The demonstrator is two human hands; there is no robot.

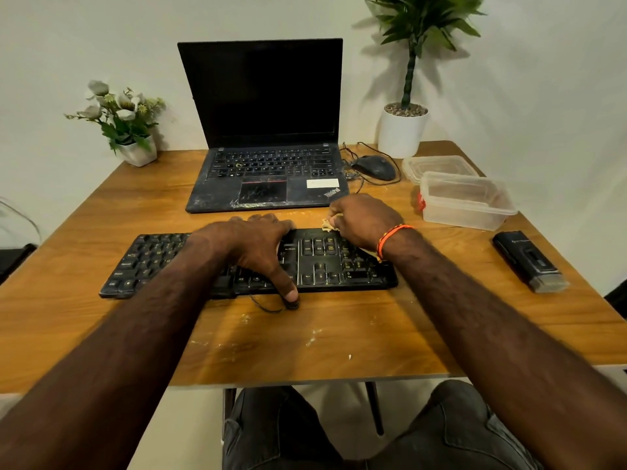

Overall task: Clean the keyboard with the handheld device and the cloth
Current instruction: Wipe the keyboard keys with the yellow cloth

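**Both hands on black keyboard, cloth in right grip**

Black full-size plastic keyboard point(142, 262) lies across the middle of the brown wooden surface point(339, 334), just in front of an open black laptop point(268, 144) with dusty palm rest. Left hand point(251, 245) presses flat on the keyboard's centre, fingers spread over the far edge, thumb hooked over the near edge; grip open, holding nothing, just pinning the board. Right hand point(364, 220) sits over the keyboard's number-pad end, grip closed in a fist around a small beige crumpled cloth point(327, 225); a bit of cloth pokes out at the fingers and touches the keys. Orange braided band on right wrist. Black rectangular handheld device point(527, 261) with clear tip lies on the surface at far right, well apart from both hands. Two clear plastic containers point(466, 200) stand beyond it, black wired mouse point(375, 167) beside the laptop. White crumbs and dust specks on the surface near the front edge.
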